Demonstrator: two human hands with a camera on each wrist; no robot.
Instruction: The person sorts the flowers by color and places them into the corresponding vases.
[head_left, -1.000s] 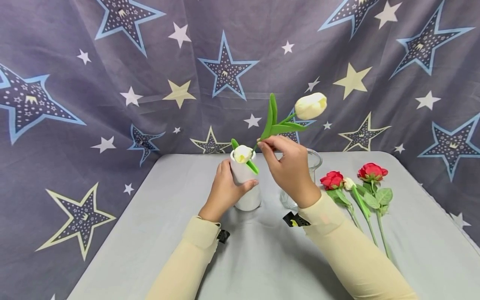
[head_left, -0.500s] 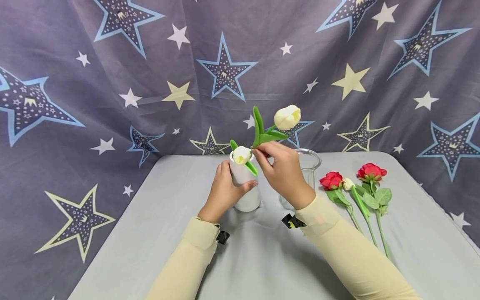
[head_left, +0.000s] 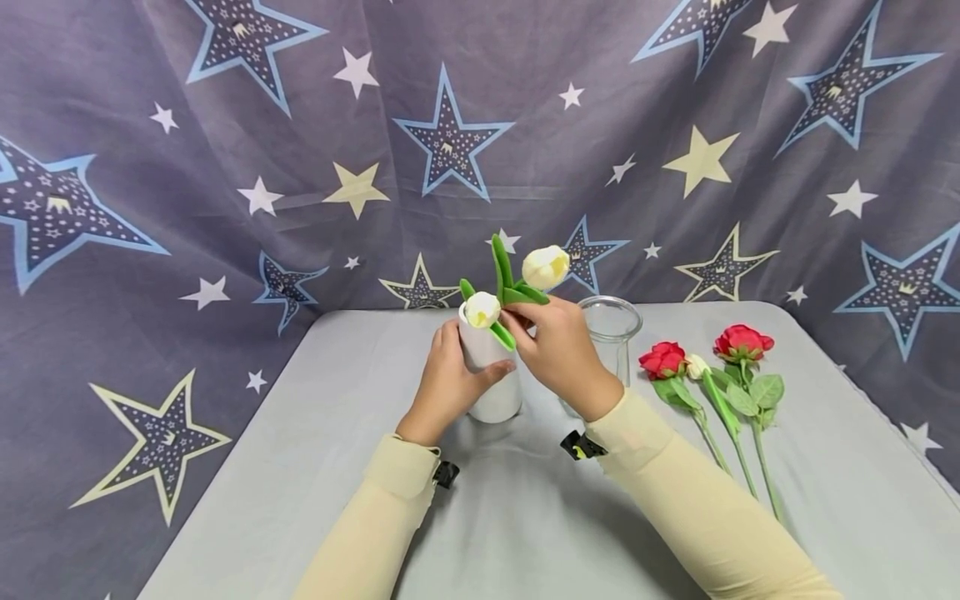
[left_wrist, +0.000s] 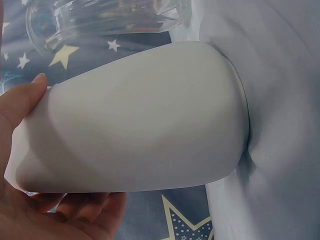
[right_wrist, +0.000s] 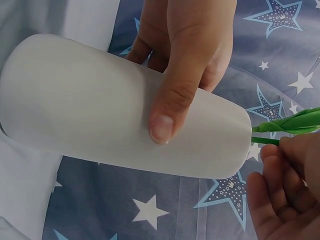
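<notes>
A white vase (head_left: 497,392) stands upright on the table, and my left hand (head_left: 450,379) grips it around its upper part, thumb across the front. One white tulip (head_left: 482,310) rests in the vase, its bloom at the mouth. My right hand (head_left: 566,350) pinches the stem of a second white tulip (head_left: 546,267) just over the rim, bloom leaning right. In the right wrist view the pinched stem (right_wrist: 266,141) runs into the vase mouth beside a green leaf (right_wrist: 295,123). The stems' lower ends are hidden inside the vase.
A clear glass vase (head_left: 611,321) stands behind my right hand. To the right lie two red roses (head_left: 742,343) with a white tulip (head_left: 697,367) between them. A star-patterned cloth (head_left: 300,150) hangs behind the grey table (head_left: 300,467).
My right hand has moved left and the held tulip has come down and left, its stem now deeper in the white vase. The left hand keeps its grip on the vase.
</notes>
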